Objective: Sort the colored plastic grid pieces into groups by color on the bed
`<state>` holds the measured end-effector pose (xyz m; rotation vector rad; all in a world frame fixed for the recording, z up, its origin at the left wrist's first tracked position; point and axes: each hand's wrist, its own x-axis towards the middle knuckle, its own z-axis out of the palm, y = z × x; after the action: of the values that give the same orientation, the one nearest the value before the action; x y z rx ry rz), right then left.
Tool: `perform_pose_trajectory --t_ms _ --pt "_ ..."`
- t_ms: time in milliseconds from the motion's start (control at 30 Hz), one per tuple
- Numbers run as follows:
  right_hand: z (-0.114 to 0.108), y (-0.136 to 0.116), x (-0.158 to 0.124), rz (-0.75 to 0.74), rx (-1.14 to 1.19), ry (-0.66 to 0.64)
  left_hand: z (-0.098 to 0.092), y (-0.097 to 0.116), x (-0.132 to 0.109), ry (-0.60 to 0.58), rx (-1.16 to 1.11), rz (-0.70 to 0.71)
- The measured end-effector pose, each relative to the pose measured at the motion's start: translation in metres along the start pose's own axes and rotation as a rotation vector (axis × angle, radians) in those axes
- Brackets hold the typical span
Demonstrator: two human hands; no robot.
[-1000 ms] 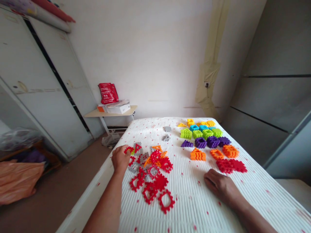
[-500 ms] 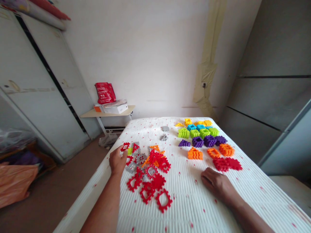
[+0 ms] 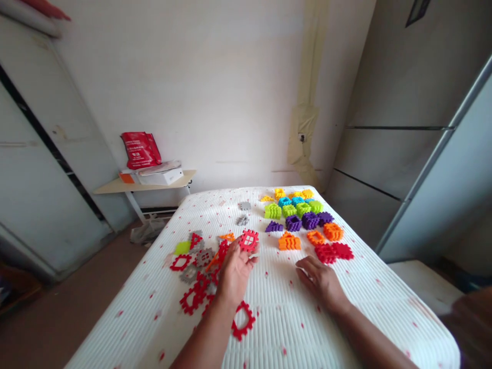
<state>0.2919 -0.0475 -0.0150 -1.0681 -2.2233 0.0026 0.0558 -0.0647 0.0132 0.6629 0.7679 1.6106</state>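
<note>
My left hand [image 3: 235, 272] reaches over a loose pile of red and grey toothed tiles [image 3: 197, 277] on the white mattress [image 3: 307, 333]. Its fingertips are closed on a red square tile [image 3: 249, 240], lifted at the pile's right edge. A lime tile [image 3: 182, 248] lies at the pile's left. My right hand [image 3: 320, 279] rests palm down on the mattress with nothing in it, just below the red stacks [image 3: 333, 252]. Sorted stacks stand beyond: orange [image 3: 289, 242], purple [image 3: 294, 223], green [image 3: 272, 211], blue and yellow [image 3: 279, 193].
Two grey tiles [image 3: 243, 212] lie apart between the pile and the stacks. A red frame tile [image 3: 243, 320] sits by my left forearm. A side table [image 3: 146, 183] with a red bag [image 3: 140, 149] and a white box stands by the far wall. A wardrobe [image 3: 34, 179] stands left.
My left hand moved from the pile's left edge to its right edge and now has a red square tile. The view swung right. My right hand stayed on the mattress.
</note>
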Motion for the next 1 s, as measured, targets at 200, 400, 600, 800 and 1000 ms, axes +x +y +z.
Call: perform_pose_trajectory --t_ms 200,400,600,800,1000 --pt "0.006 -0.017 0.011 0.033 0.083 0.286 0.014 -0.024 -0.002 -0.082 -0.175 -0.182" --pt "0.016 -0.037 0.021 -0.057 0.067 0.28 0.006 -0.034 -0.007 -0.116 -0.149 -0.253" --pt "0.018 -0.043 0.022 -0.077 -0.012 0.199 0.004 -0.039 -0.009 -0.21 -0.138 -0.246" --pt "0.017 -0.048 0.021 -0.066 -0.039 0.235 0.004 -0.041 -0.011 -0.271 -0.109 -0.227" --pt "0.013 -0.048 0.02 -0.107 -0.037 0.275 0.004 -0.041 -0.011 -0.275 -0.093 -0.238"
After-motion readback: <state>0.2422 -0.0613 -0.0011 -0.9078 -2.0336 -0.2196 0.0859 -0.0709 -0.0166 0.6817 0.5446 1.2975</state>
